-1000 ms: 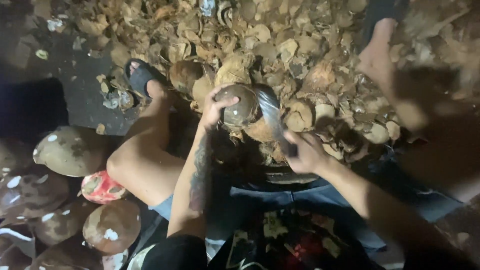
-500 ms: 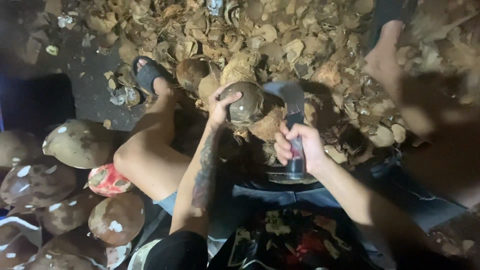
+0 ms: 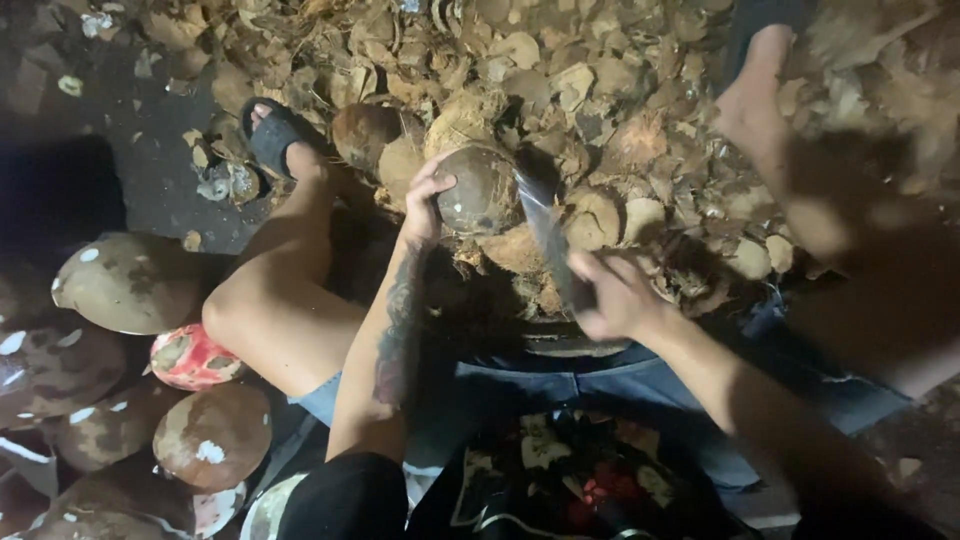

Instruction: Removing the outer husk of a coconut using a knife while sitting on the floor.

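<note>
Since half a second ago my right hand (image 3: 615, 297) has swung the broad steel cleaver blade (image 3: 545, 225) down toward the round brown husked coconut (image 3: 480, 188); both are motion-blurred. My left hand (image 3: 425, 195) is cupped on the coconut's left side, the right clamped round the handle. I judge the fingers should stay well left of the blade's line, the nut steady. Beyond the hands lies a heap of pale husk scraps (image 3: 600, 80); left of my forearm, whole coconuts (image 3: 130, 285). Handle and edge are hard to make out.
</note>
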